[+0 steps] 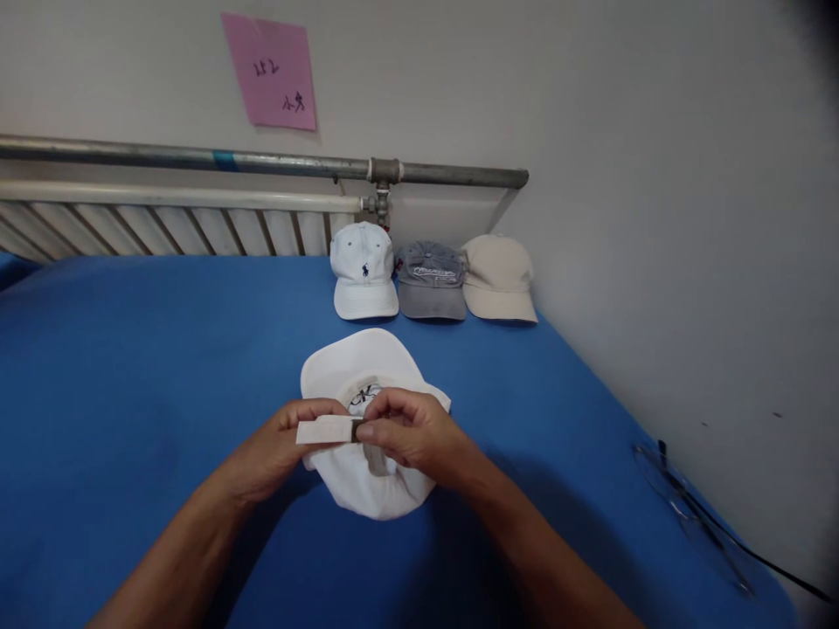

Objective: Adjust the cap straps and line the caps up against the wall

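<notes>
A white baseball cap lies on the blue cloth with its brim pointing away from me and its inside partly showing. Its back strap is raised between my hands, the loose end sticking out to the left. My left hand is closed on the strap from the left, some fingers hidden behind it. With thumb and forefinger, my right hand pinches the strap at the dark metal buckle. Dark lettering shows inside the cap's opening, partly covered by my fingers.
Behind stand a white cap with a small emblem, a grey cap and a beige cap in a row. A radiator and metal pipe run along the wall. Glasses lie near the right edge with a dark cable.
</notes>
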Demonstrator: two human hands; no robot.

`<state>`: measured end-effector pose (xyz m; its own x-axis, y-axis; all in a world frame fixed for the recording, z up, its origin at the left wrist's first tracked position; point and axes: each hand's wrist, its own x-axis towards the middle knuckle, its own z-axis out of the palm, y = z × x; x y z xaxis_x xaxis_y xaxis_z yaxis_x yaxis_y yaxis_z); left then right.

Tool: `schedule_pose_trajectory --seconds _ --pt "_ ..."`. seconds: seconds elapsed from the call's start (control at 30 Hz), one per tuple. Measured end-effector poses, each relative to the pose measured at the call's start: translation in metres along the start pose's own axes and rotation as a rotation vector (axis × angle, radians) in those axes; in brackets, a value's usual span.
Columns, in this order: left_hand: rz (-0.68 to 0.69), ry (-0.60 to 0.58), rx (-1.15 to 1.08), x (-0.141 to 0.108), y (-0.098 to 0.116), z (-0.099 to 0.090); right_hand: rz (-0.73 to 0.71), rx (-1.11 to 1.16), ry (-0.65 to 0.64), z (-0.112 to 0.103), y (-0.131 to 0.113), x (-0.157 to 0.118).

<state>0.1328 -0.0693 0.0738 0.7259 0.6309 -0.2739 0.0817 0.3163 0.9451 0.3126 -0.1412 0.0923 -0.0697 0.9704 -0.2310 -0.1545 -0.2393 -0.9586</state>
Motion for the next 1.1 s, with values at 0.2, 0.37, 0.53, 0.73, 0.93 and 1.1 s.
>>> schedule_pose_trajectory --seconds 0.2,0.37,0.53,0.73,0.93,1.1 --pt "-0.005 -0.207 -0.039 -0.007 0.008 -0.007 -0.017 -0.050 -0.003 -0.003 -0.001 -0.002" --pt "-0.036 -0.236 -0.049 -0.014 0.016 -0.003 -0.017 -0.080 0.016 -0.002 0.003 -0.002" --pt "-0.001 -0.092 0.131 -0.014 0.020 0.007 -0.024 -0.098 0.029 0.003 0.005 -0.002" --pt "0.026 -0.008 0.301 -0.013 0.017 0.008 -0.051 -0.120 0.024 0.005 0.008 0.000" --pt "0.037 -0.010 0.291 -0.011 0.015 0.009 -0.062 -0.142 0.023 0.005 0.009 0.000" --pt "0.002 0.032 0.189 -0.010 0.013 0.005 -0.012 -0.117 -0.019 0.002 0.003 -0.004"
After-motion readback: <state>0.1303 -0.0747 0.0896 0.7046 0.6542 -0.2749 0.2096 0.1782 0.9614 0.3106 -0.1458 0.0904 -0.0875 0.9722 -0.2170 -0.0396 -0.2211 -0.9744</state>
